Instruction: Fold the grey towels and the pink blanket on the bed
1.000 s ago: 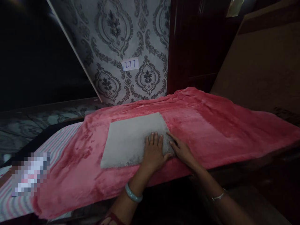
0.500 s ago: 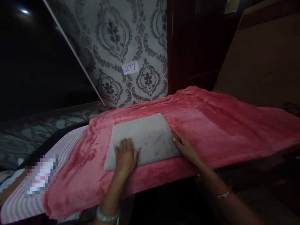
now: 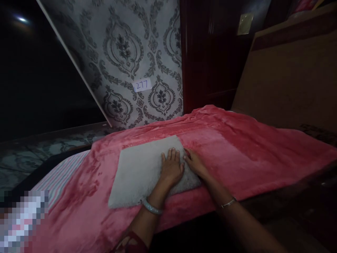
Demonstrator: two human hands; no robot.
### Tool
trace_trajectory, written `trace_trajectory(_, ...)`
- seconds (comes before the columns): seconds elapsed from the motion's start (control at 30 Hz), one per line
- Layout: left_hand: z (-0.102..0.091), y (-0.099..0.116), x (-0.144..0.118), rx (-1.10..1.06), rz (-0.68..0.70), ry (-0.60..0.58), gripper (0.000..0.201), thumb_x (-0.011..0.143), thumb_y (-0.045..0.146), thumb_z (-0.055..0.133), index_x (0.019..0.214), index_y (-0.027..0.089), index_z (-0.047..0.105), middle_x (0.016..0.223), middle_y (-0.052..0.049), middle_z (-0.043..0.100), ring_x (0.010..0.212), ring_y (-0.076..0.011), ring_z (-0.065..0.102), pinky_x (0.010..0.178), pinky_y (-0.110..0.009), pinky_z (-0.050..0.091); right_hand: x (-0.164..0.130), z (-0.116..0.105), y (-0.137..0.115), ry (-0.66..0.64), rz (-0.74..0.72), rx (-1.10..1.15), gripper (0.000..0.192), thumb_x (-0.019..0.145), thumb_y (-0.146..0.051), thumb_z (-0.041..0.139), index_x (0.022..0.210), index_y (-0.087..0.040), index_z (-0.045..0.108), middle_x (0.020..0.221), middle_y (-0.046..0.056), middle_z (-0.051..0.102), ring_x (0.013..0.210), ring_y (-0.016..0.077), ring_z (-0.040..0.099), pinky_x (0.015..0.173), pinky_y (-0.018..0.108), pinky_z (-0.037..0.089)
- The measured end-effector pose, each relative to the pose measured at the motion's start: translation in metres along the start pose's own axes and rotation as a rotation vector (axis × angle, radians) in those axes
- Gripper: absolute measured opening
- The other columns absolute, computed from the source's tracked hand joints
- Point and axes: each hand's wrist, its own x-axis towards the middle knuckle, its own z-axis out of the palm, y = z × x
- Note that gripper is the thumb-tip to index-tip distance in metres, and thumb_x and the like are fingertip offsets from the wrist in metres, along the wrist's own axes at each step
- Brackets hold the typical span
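A grey folded cloth lies flat on a pink blanket that covers the bed, close to the front edge of the bed. Both of the person's hands are on its right end. The left hand lies palm down on top of the cloth, with its fingers stretched out flat and close together, not holding anything. It looks like it is pressing the cloth down to make it smooth and keep it in place. The right hand rests at the right edge of the cloth, right next to the left hand, fingers open and touching that edge, maybe to keep the side straight.

The cloth is a neat shape with four sides, soft and a bit fuzzy, light grey, thick like a towel. Its corners look tidy.

Behind the bed stands a wall with a grey swirly pattern and a small paper tag with numbers on it.
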Motion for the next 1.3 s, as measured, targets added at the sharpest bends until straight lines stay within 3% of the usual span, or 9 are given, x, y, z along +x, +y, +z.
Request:
trace_trajectory(0.2,0.000,-0.001,0.000,-0.010,-0.016,0.004,0.063,0.100,0.044,0.024,0.154,0.013,0.029,0.163,-0.014,0.024,0.151,-0.0281,0.018,0.120,-0.060,0.016,-0.002,-0.002,0.001,0.000,0.023,0.007,0.051,0.083,-0.027,0.052,0.134,-0.017,0.057,0.127,0.012,0.064,0.111,0.0258,0.061,0.102,0.044,0.046)
trace_trajectory(0.33,-0.007,-0.009,-0.004,-0.021,-0.059,-0.055,0.070,0.098,0.054,0.027,0.155,0.014,0.028,0.164,-0.015,0.020,0.152,-0.0282,0.015,0.121,-0.058,0.013,-0.001,-0.004,0.001,-0.009,0.005,0.009,0.051,0.083,-0.028,0.052,0.133,-0.018,0.057,0.125,0.010,0.065,0.111,0.0251,0.061,0.100,0.042,0.047)
trace_trajectory(0.43,-0.014,-0.031,-0.021,0.010,-0.135,-0.086,0.074,0.097,0.059,0.028,0.155,0.014,0.028,0.164,-0.016,0.018,0.152,-0.0298,0.013,0.120,-0.059,0.014,-0.001,-0.003,0.002,-0.015,0.030,0.005,0.051,0.084,-0.029,0.052,0.134,-0.019,0.056,0.122,0.009,0.067,0.108,0.0252,0.063,0.097,0.043,0.049)
trace_trajectory(0.63,-0.031,-0.096,-0.072,0.119,-0.372,-0.127,0.073,0.097,0.056,0.027,0.156,0.011,0.026,0.163,-0.019,0.017,0.151,-0.0340,0.013,0.118,-0.061,0.018,0.005,-0.006,0.007,-0.031,0.057,0.011,0.053,0.083,-0.032,0.056,0.133,-0.017,0.058,0.127,0.012,0.064,0.114,0.0278,0.061,0.100,0.045,0.047)
trace_trajectory(0.73,-0.037,-0.113,-0.085,0.149,-0.447,-0.148,0.072,0.097,0.055,0.027,0.155,0.012,0.027,0.163,-0.019,0.017,0.151,-0.0360,0.013,0.116,-0.063,0.021,0.018,-0.008,0.010,-0.019,0.103,0.053,0.055,0.083,-0.039,0.058,0.134,-0.017,0.059,0.129,0.013,0.063,0.118,0.0286,0.060,0.102,0.045,0.047)
trace_trajectory(1.03,-0.035,-0.110,-0.089,0.203,-0.457,-0.157,0.070,0.098,0.051,0.026,0.155,0.012,0.027,0.163,-0.018,0.016,0.151,-0.0370,0.013,0.115,-0.062,0.022,0.096,0.011,-0.005,0.001,0.159,0.100,0.051,0.082,-0.039,0.059,0.128,-0.016,0.062,0.113,0.012,0.070,0.098,0.0242,0.068,0.084,0.037,0.054)
trace_trajectory(1.2,-0.043,-0.114,-0.085,0.152,-0.465,-0.173,0.071,0.096,0.053,0.032,0.154,0.012,0.030,0.162,-0.019,0.020,0.150,-0.0373,0.017,0.116,-0.060,0.023,0.100,0.026,0.001,0.055,0.110,0.113,0.051,0.076,-0.032,0.062,0.125,-0.017,0.063,0.097,0.008,0.072,0.085,0.0222,0.067,0.078,0.034,0.054)
trace_trajectory(1.3,-0.055,-0.106,-0.058,0.097,-0.388,-0.147,0.070,0.096,0.050,0.035,0.154,0.012,0.030,0.162,-0.018,0.023,0.150,-0.0344,0.019,0.118,-0.059,0.021,0.094,0.030,0.010,0.079,0.057,0.140,0.052,0.077,-0.033,0.059,0.128,-0.019,0.062,0.085,0.004,0.070,0.076,0.0198,0.065,0.073,0.032,0.053)
